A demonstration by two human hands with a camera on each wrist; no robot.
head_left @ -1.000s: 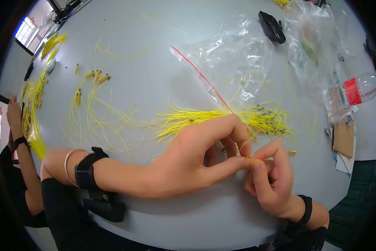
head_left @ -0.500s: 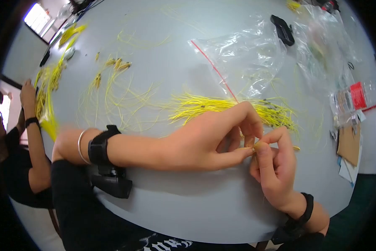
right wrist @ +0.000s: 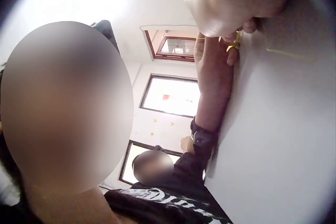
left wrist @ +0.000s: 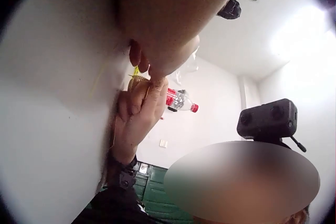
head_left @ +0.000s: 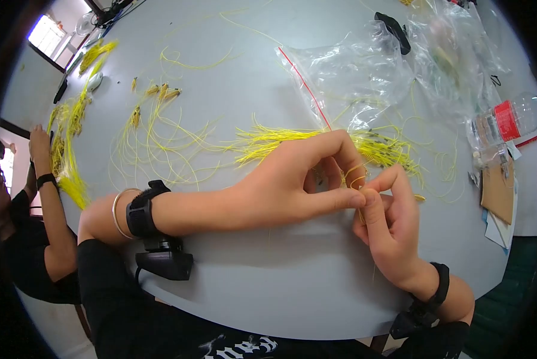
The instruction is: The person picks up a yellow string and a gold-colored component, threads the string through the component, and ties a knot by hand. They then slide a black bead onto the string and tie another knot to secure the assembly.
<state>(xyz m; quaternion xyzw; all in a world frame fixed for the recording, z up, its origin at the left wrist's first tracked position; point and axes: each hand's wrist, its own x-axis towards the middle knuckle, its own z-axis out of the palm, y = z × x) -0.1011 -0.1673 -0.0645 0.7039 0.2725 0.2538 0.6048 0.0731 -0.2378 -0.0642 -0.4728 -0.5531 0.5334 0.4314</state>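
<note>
1. I had the left hand (head_left: 301, 179) and the right hand (head_left: 394, 224) meeting at the fingertips over the near part of the table (head_left: 238, 281), the fingers of each narrowed to a thumb-and-forefinger pinch.
2. The yellow strand (head_left: 354, 179) was between them, looping up beside the left fingers; exactly where each pinch gripped it, I couldn't tell.
3. The bundle of yellow strands (head_left: 262, 142) lay just beyond the left hand, so I judged it wise to work on the near side, away from loose ends that could snag.
4. Something so fine seemed to want one pinch anchored, the other moving gently; a hard tug risked slipping or kinking it.
</note>
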